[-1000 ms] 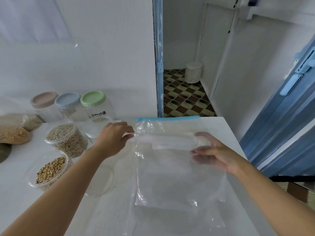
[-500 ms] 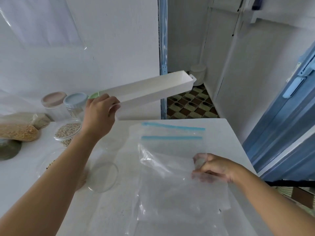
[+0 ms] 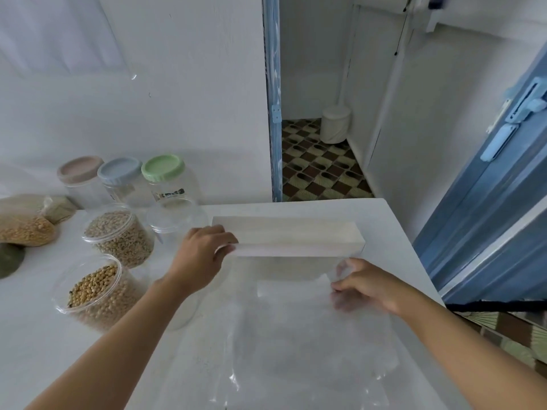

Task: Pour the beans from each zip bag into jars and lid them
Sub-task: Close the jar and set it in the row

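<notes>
Our left hand (image 3: 204, 257) curled its fingers round the end of the white tray (image 3: 296, 236), which lay across the empty zip bag (image 3: 296, 335), probably to flatten it. Our right hand (image 3: 367, 287) pinched the bag's edge. Two bean-filled jars (image 3: 118, 235) stood unlidded left of our left fingers.

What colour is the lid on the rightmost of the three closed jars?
The lid is light green; the head view shows it.

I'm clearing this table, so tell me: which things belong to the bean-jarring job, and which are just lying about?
Job: soybean jar, pale-bean jar, open empty jar, three lidded jars, full bean bags, empty bag.
Lying about: white box, bin, blue door.
</notes>
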A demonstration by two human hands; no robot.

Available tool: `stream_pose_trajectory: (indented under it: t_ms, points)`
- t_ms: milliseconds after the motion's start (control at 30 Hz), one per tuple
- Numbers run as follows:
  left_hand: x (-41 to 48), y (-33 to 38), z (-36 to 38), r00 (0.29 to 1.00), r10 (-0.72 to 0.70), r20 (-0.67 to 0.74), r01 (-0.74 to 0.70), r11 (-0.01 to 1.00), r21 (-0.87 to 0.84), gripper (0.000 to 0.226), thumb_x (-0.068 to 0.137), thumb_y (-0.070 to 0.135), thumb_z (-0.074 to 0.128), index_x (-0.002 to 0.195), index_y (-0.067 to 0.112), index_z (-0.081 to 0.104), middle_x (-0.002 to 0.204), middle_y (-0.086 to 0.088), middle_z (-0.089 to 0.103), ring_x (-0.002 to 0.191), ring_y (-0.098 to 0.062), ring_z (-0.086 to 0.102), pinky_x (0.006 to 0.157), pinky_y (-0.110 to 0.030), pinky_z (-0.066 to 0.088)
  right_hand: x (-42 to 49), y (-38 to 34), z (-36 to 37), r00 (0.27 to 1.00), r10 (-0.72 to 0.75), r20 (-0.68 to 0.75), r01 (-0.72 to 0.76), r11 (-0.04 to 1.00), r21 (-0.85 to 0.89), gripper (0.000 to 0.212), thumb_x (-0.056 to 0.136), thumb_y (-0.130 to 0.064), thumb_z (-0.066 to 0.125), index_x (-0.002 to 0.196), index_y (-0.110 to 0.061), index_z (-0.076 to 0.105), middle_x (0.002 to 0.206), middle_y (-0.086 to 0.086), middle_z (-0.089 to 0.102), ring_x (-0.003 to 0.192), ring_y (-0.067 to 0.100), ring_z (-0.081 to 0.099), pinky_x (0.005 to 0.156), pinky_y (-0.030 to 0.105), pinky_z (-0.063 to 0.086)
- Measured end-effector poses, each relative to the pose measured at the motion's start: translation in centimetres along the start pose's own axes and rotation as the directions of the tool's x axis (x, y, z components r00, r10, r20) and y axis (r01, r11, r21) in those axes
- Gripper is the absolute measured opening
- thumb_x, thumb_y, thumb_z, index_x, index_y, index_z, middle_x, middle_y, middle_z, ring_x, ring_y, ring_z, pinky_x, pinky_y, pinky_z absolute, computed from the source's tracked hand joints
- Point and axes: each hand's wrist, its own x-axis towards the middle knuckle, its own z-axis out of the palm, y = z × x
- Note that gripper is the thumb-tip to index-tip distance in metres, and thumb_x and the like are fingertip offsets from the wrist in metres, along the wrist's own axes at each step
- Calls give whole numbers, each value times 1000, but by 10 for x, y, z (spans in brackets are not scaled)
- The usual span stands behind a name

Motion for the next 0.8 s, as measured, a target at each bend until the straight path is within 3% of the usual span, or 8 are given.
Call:
stream_pose_trajectory:
  t_ms: [100,200,300,400,500,633,700,800]
  points:
    - [-6,-12,12,998,-34,44,34,999,5,8,93,14,69,94,20,74,84,7,67,74,-25,67,73,-42,53,1,2,-1,994,-41,-106,30,994,-103,29,91,-5,72,111,0,52,81,24,75,67,35,72,63,40,56]
    - [-12,-17,23,993,-44,107,41,999,27,14,92,8,72,93,23,74,82,10,67,75,-23,67,74,-43,50,1,1,-6,964,-130,-230,29,918,-396,35,86,-31,80,95,-5,57,75,10,74,60,25,70,56,33,54]
    - [-16,-19,31,990,-56,132,50,998,46,17,91,5,72,93,22,75,81,10,67,77,-22,68,73,-38,41,-3,-3,-6,893,-335,-302,-27,628,-778,45,84,-56,74,81,-19,49,74,-5,57,61,12,54,54,26,39]
    - [-14,-21,31,987,-74,144,65,996,67,15,92,5,73,94,19,78,83,7,70,78,-25,69,75,-36,37,-7,-8,1,800,-522,-297,-28,462,-887,41,86,-57,70,90,-22,51,88,-5,58,75,15,56,62,29,48]
    - [-11,-19,30,974,-107,200,92,992,84,14,96,9,69,100,18,79,91,3,74,87,-28,70,80,-35,38,-6,-14,11,736,-612,-290,71,496,-866,31,88,-46,73,96,-22,55,95,-4,59,85,17,59,71,33,53]
    - [-15,-7,15,938,-187,293,176,982,64,31,97,26,70,128,23,71,117,2,73,111,-23,64,100,-34,45,0,-22,28,771,-593,-233,290,651,-701,20,89,-34,74,83,-21,61,80,-5,65,75,16,62,69,34,54]
    - [-22,3,-6,940,-225,257,236,972,-13,36,96,35,70,131,27,68,114,8,70,104,-14,63,97,-32,49,1,-29,45,804,-576,-149,376,686,-623,17,90,-31,74,81,-21,63,78,-3,67,68,12,61,63,29,51]
    - [-37,11,-49,972,-220,87,226,971,-73,16,96,33,69,110,30,76,92,16,68,82,0,64,78,-30,56,0,-44,83,813,-580,46,494,645,-583,12,93,-28,70,84,-21,66,81,-4,67,62,7,56,55,17,45]
